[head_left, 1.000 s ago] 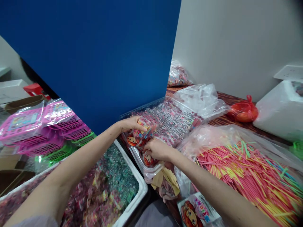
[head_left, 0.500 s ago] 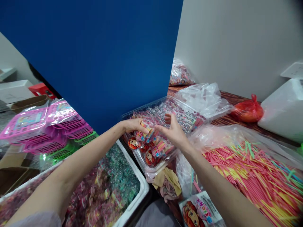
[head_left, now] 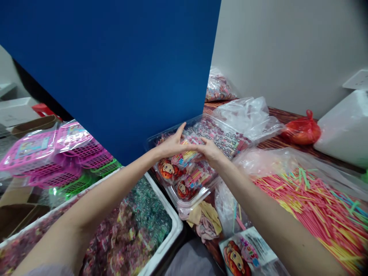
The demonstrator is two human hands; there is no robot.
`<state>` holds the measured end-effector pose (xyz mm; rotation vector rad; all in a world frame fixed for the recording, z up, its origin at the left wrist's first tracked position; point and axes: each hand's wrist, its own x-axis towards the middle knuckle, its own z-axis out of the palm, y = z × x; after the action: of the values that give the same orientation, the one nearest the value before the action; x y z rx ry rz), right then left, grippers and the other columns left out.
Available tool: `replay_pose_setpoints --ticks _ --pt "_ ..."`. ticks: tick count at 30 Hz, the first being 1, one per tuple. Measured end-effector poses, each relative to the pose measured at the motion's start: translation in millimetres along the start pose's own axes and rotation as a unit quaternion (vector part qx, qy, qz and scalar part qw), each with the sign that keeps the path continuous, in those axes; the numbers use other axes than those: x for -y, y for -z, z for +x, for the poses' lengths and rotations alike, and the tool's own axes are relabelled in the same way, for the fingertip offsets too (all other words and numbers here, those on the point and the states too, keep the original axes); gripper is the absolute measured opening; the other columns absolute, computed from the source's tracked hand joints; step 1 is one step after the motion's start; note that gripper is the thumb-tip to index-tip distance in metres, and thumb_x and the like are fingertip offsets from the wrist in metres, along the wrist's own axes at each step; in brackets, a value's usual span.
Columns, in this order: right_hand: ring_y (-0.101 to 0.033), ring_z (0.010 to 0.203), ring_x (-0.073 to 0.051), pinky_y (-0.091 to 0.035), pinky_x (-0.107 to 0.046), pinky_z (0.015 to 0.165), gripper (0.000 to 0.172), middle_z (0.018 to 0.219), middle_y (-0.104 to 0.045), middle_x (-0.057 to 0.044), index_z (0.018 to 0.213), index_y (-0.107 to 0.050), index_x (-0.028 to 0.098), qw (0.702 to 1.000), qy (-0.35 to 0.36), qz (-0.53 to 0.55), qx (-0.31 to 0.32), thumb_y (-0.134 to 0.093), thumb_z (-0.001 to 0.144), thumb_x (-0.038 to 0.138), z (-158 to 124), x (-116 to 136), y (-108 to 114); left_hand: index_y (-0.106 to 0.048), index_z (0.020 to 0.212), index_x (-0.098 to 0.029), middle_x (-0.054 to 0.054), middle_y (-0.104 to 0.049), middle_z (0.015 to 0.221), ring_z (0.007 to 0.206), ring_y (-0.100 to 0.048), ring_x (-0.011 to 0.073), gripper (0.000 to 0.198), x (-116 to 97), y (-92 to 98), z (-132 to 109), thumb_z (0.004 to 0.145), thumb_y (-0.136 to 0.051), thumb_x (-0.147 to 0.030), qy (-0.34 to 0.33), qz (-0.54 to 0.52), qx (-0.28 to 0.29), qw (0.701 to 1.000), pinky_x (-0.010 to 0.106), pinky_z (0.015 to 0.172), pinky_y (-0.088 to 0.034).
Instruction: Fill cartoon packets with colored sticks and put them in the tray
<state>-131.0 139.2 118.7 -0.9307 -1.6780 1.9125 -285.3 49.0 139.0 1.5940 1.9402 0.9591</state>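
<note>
While near packets (head_left: 172,168) are overhung by the left hand (head_left: 176,147), fingers released, whether the right hand (head_left: 212,151) is clenched cannot be told.

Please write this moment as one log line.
left hand: thumb spread, over packets | right hand: close to left hand, grip unclear | packets: in clear tray

The counter (head_left: 268,143) has reddish-brown wood grain. Along its back edge lie a bag of packets (head_left: 220,86), a knotted red bag (head_left: 301,131) and something bulky and white (head_left: 342,122). A clear tray (head_left: 186,206) lies by its left edge, crumpled cloth (head_left: 206,224) towards the front, bagged sticks (head_left: 319,211) rightward.
</note>
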Motion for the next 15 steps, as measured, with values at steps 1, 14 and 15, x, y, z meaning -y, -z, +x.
replay_pose_setpoints --ticks 1,14,15 --pt "-0.066 0.068 -0.017 -0.053 -0.025 0.043 0.089 0.114 -0.066 -0.014 0.14 -0.041 0.013 1.0 -0.004 0.002 -0.009 -0.081 0.062 0.034 -1 -2 -1 -0.015 0.153 -0.019 0.018 -0.049 0.141 0.12 -0.054 0.0333 0.1 -4 2.8 -5 0.076 -0.067 -0.055 -0.006 0.007 -0.015 1.0 0.045 0.098 -0.041" --pt "-0.064 0.077 -0.018 -0.049 -0.028 0.072 0.037 0.087 -0.069 -0.003 0.104 -0.062 0.018 0.937 0.168 -0.287 -0.105 -0.066 0.078 0.045 -12 -5 -28 -0.064 0.082 -0.019 0.008 -0.068 0.082 0.081 -0.062 0.0231 0.026 -12 -5.8 -89 0.094 -0.048 -0.035 -0.063 0.382 0.138 0.912 0.032 0.071 -0.04" --pt "-0.064 0.081 -0.019 -0.048 -0.029 0.075 0.034 0.09 -0.07 -0.004 0.103 -0.061 0.018 0.923 0.173 -0.33 -0.101 -0.064 0.08 0.043 -15 -6 -34 -0.064 0.082 -0.019 0.008 -0.069 0.081 0.079 -0.063 0.0226 0.031 -9 -7.2 -86 0.095 -0.044 -0.038 -0.057 0.371 0.156 0.913 0.032 0.071 -0.039"
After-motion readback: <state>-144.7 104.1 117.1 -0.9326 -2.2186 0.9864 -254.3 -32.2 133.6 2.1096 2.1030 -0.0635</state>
